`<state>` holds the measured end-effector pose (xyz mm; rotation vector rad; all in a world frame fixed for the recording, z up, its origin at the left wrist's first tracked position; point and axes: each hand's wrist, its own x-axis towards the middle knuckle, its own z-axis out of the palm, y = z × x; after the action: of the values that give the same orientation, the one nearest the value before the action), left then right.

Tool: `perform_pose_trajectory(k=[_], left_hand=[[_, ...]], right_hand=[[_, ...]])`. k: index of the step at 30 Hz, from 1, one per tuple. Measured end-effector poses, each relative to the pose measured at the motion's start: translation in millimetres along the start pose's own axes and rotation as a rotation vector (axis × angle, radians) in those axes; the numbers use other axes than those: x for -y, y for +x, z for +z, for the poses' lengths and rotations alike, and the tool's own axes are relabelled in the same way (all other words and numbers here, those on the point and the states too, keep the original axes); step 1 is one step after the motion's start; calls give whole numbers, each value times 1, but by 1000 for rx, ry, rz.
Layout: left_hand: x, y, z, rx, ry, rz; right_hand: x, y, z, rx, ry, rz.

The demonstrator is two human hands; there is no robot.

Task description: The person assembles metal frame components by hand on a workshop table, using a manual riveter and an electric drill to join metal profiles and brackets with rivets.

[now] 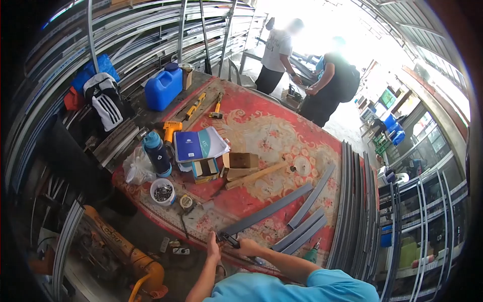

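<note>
My left hand (214,245) is closed at the near end of a long grey metal profile (271,207). What its fingers hold cannot be made out. My right hand (248,248) grips a black-handled hand tool (230,240), whose head lies against that same end, close to my left fingers. The profile slants away over the red patterned table cover (261,136). Beside it lie another grey profile (313,195) and two shorter grey pieces (300,230). A green-handled tool (313,251) is to the right of my right forearm.
A tape measure (186,202), a tub of small metal parts (163,192), a blue bottle (157,155), books (200,143), an orange drill (171,130) and a hammer (217,106) are on the table. Long profiles (352,206) line its right side. Two people (329,85) stand beyond.
</note>
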<state>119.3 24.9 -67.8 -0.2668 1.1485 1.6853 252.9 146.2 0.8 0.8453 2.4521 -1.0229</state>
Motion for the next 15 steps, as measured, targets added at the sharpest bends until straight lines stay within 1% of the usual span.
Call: perform_pose_trajectory(k=[2, 3, 4, 6, 7, 8, 9, 10, 11, 13, 15], left_hand=[[-8, -7, 8, -79, 41, 72], [-12, -9, 9, -32, 108, 90], [-14, -11, 8, 8, 171, 98], [-11, -6, 10, -57, 475, 239], [-17, -13, 13, -51, 445, 229], [-22, -21, 17, -45, 415, 218], [-22, -27, 22, -75, 414, 230], [-24, -27, 26, -98, 411, 251], [-19, -23, 21, -119, 411, 226], [1, -4, 6, -103, 368, 191], [11, 3, -4, -91, 445, 234]], right_hand=[[29, -20, -38, 148, -59, 3], [30, -28, -50, 170, -67, -45], [21, -28, -54, 156, -62, -76], [9, -40, -61, 122, -67, -104], [12, -43, -76, 90, -87, -112], [22, -44, -98, 122, -204, -55], [24, -49, -108, -36, -81, -29], [14, -41, -115, -126, -150, -62], [5, -33, -122, -216, -220, -94], [2, -13, -144, -280, -194, -52], [-34, 30, -146, -289, -197, -99]])
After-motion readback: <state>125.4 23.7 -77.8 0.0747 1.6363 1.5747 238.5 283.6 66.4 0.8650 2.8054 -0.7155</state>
